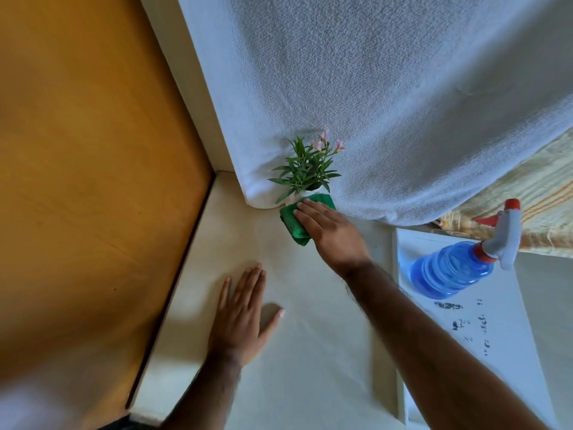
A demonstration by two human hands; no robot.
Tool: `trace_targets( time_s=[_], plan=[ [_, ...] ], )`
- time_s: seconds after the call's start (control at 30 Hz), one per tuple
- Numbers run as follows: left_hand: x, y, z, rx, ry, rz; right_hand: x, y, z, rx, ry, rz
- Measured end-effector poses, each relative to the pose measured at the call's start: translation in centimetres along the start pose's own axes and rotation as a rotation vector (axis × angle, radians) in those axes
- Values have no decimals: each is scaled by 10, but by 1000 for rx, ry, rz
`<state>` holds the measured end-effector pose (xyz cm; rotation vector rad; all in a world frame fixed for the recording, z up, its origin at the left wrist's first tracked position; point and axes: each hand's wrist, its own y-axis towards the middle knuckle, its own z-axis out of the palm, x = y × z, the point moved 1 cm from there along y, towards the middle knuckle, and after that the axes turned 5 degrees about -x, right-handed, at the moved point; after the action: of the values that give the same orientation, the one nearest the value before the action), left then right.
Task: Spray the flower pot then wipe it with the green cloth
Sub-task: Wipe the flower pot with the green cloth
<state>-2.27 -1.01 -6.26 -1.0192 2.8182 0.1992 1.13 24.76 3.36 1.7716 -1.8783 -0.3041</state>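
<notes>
A small white flower pot (311,193) with green leaves and pink blossoms stands at the back of the cream surface, against a white towel-covered edge. Most of the pot is hidden by the green cloth (296,226). My right hand (328,232) presses the green cloth against the pot's front, fingers laid over it. My left hand (243,315) lies flat on the surface, fingers spread, holding nothing. A blue spray bottle (452,270) with a white and red trigger head stands apart at the right.
The white textured towel (387,103) hangs over the back. A wooden orange panel (86,181) fills the left. A white board (483,330) with dark marks lies under the bottle at the right. A striped yellow fabric (539,193) shows at the far right.
</notes>
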Motion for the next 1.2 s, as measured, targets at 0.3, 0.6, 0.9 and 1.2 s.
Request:
trace_targets(
  time_s=[0.3,0.6,0.9,1.2],
  plan=[
    [-1,0,0,-18,-14,10,-5,-16,12,53,47,52],
    [0,-1,1,-5,-5,4,-7,4,6,24,50,-28],
    [-1,0,-2,-2,-9,-2,-7,11,0,23,62,-26],
    [-1,1,-3,-8,-15,11,-16,-11,-1,127,161,83]
  ],
)
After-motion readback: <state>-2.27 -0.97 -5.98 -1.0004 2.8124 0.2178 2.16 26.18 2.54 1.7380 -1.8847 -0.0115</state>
